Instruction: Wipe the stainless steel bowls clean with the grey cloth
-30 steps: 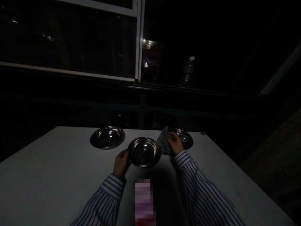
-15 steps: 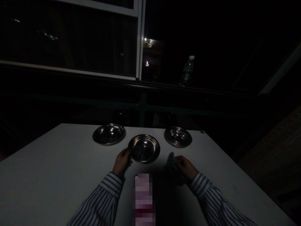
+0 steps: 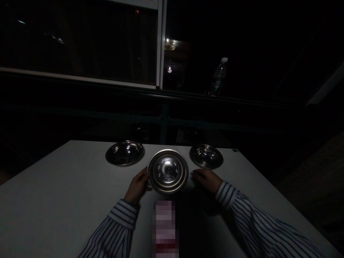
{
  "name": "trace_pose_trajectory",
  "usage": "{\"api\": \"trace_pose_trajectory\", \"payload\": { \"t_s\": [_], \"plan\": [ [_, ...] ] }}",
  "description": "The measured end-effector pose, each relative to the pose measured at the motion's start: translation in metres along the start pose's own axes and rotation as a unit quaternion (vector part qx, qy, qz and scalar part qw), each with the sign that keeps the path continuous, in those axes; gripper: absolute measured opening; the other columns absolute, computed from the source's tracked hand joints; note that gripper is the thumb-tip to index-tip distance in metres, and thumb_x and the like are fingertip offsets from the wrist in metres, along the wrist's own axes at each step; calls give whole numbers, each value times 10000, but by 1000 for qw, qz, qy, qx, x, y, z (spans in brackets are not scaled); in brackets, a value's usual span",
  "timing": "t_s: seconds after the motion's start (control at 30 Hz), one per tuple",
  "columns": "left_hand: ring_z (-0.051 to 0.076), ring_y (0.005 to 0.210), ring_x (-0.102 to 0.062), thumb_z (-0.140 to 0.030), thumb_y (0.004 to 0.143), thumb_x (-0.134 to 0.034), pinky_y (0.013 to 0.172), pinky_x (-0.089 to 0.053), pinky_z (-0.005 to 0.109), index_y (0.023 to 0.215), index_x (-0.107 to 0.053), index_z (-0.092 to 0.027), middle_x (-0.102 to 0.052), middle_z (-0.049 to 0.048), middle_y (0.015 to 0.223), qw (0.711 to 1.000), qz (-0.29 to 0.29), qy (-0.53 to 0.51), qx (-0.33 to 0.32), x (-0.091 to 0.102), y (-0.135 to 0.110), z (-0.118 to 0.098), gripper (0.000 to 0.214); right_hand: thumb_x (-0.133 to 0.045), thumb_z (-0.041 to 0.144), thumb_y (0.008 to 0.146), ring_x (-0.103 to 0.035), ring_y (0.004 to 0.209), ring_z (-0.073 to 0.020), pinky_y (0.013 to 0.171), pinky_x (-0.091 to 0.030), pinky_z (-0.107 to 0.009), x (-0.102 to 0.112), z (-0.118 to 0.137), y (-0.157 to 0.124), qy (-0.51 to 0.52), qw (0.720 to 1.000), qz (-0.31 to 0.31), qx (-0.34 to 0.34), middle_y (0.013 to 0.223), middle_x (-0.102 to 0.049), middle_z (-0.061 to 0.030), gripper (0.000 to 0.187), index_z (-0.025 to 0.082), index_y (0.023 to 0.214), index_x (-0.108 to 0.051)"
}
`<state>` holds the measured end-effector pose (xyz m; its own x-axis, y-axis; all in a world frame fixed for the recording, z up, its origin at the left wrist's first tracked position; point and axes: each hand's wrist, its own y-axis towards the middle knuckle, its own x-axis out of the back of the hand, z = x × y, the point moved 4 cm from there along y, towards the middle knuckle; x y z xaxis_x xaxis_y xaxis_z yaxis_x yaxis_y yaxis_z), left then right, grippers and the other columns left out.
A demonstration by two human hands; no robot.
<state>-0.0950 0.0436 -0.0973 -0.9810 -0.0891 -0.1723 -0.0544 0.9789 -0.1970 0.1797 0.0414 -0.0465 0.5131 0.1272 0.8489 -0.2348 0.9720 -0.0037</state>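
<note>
My left hand [image 3: 138,185] grips the left rim of a round shiny metal dish [image 3: 168,172], thumb on the edge. The dish is lifted and tilted, with its ringed face and raised-looking middle towards me. Just right of its rim is my right hand [image 3: 208,179], fingers drawn together and pointing left, apart from the dish. What these fingers hold, if anything, is lost in dark shadow. A second metal dish [image 3: 125,153] lies at the table's far edge on the left, and a third metal dish [image 3: 206,156] on the right.
The white table [image 3: 88,193] is dimly lit. A phone [image 3: 165,227] with a blurred screen lies near my side, between my forearms. Beyond the table are a window frame [image 3: 160,46] and a clear plastic bottle [image 3: 219,77] with a white cap.
My left hand has raised and turned the middle dish, so a different face shows. My right hand has moved up towards its rim. The grey cloth it held can no longer be made out.
</note>
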Motion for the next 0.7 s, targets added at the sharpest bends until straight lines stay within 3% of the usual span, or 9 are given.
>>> {"api": "trace_pose_trajectory", "payload": {
  "t_s": [0.27,0.33,0.5,0.7],
  "plan": [
    [107,546,-570,-263,724,-596,488,-495,255,1234,-475,-166,-622,25,725,999,14,-21,21,-8,4,-5,533,-435,211,815,-620,832,-177,749,-451,-279,-11,16,23,43,998,42,24,902,-680,-74,261,132,910,-665],
    [105,519,-563,-246,730,-593,488,-495,262,1237,-467,-153,-614,21,690,999,17,-28,31,-11,10,-6,531,-447,202,825,-620,771,-155,730,-459,-290,-11,12,28,51,998,44,8,853,-677,-56,225,134,880,-655],
    [98,448,-540,-191,739,-571,459,-475,254,1201,-491,-126,-595,10,603,997,16,-45,55,-17,25,-6,473,-524,264,838,-584,850,-147,807,-449,-362,-6,-12,38,75,996,26,-51,913,-624,-45,173,124,912,-594],
    [82,449,-543,-168,734,-566,486,-479,242,1116,-543,-138,-608,20,650,995,14,-70,72,-26,42,-2,384,-466,308,878,-569,611,-83,569,-491,-243,-22,-26,47,184,971,95,-120,788,-597,-7,223,113,937,-557]
  ]
}}
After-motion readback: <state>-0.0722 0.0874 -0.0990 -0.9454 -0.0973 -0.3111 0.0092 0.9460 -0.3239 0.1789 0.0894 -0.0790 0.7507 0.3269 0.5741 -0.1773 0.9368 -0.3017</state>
